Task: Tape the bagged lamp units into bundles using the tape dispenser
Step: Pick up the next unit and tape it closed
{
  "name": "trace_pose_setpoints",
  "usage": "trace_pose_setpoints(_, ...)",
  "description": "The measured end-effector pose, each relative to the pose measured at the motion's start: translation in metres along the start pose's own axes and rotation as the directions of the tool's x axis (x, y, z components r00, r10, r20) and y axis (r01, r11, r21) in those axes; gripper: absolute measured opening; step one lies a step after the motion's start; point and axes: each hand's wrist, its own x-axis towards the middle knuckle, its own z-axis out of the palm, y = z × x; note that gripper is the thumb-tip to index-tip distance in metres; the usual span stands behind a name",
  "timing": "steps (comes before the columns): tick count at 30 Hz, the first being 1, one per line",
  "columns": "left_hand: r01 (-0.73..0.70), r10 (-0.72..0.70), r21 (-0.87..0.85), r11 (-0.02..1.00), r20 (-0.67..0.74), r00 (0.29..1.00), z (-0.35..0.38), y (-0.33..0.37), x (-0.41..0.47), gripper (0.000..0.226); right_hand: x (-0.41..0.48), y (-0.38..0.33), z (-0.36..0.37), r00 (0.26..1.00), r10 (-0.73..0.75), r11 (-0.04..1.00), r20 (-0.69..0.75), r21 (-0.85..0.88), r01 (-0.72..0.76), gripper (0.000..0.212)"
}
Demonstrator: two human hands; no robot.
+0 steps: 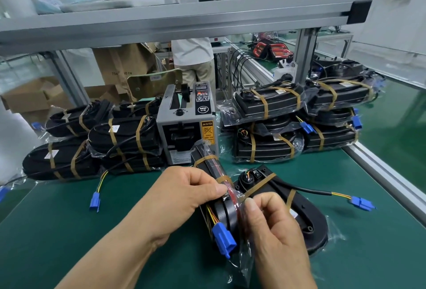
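Left hand (184,196) and right hand (272,226) pinch one bagged black lamp (228,215) with two brown bands (206,158); one dispenser (186,127) behind

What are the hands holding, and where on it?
Both the left hand and right hand pinch the bagged lamp unit just above its blue connector.
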Motion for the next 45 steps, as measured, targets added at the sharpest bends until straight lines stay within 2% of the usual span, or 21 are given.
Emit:
trace_pose_setpoints(11, -0.08, 0.1, 0.179, 0.981, -0.105, 0.989, 0.009, -0.004, -0.005, 0.017, -0.001, 0.001, -0.002, 1.0, -0.011, 1.0, -0.016, 0.003, 0.011, 0.045)
trace_pose_setpoints(14, -0.099, 0.125, 0.19, 0.977, -0.131, 0.983, 0.012, -0.003, -0.006, 0.023, 0.0, 0.001, -0.002, 1.0, -0.002, 1.0, -0.009, 0.005, 0.002, 0.042)
trace_pose_setpoints(19, -0.106, 0.134, 0.203, 0.973, -0.127, 0.983, 0.011, -0.004, -0.006, 0.021, 0.0, -0.001, -0.003, 1.0, 0.004, 1.0, -0.006, -0.001, -0.004, 0.028)
trace_pose_setpoints(24, -0.144, 0.188, 0.305, 0.941, -0.118, 0.975, 0.011, -0.009, -0.005, 0.016, 0.0, -0.002, -0.003, 1.0, 0.001, 1.0, -0.015, -0.019, -0.001, 0.027)
trace_pose_setpoints(29, -0.129, 0.186, 0.307, 0.943, -0.167, 0.968, 0.011, -0.013, -0.001, 0.035, -0.001, -0.001, -0.003, 1.0, 0.011, 1.0, -0.012, -0.009, -0.011, 0.028)
trace_pose_setpoints(33, -0.119, 0.179, 0.275, 0.954, -0.204, 0.963, 0.013, -0.014, 0.006, 0.019, -0.001, -0.001, -0.003, 1.0, 0.015, 1.0, -0.002, 0.0, -0.015, 0.029)
trace_pose_setpoints(37, -0.126, 0.162, 0.252, 0.959, -0.128, 0.978, 0.006, -0.013, 0.006, 0.022, -0.001, -0.001, -0.004, 1.0, 0.012, 1.0, -0.005, 0.007, -0.012, 0.027)
trace_pose_setpoints(40, -0.122, 0.138, 0.296, 0.947, -0.034, 0.99, 0.002, -0.012, 0.004, 0.042, -0.002, -0.001, -0.004, 0.999, 0.035, 0.999, -0.011, 0.041, -0.034, 0.027)
trace_pose_setpoints(42, -0.116, 0.123, 0.314, 0.942, -0.001, 0.992, 0.0, -0.012, 0.002, 0.048, 0.001, -0.006, -0.005, 0.999, 0.042, 0.999, -0.004, 0.034, -0.042, 0.029)
trace_pose_setpoints(45, -0.115, 0.122, 0.307, 0.945, -0.002, 0.993, -0.002, -0.014, 0.002, 0.05, 0.018, -0.022, -0.008, 0.999, -0.042, 0.998, 0.018, -0.056, 0.043, 0.034)
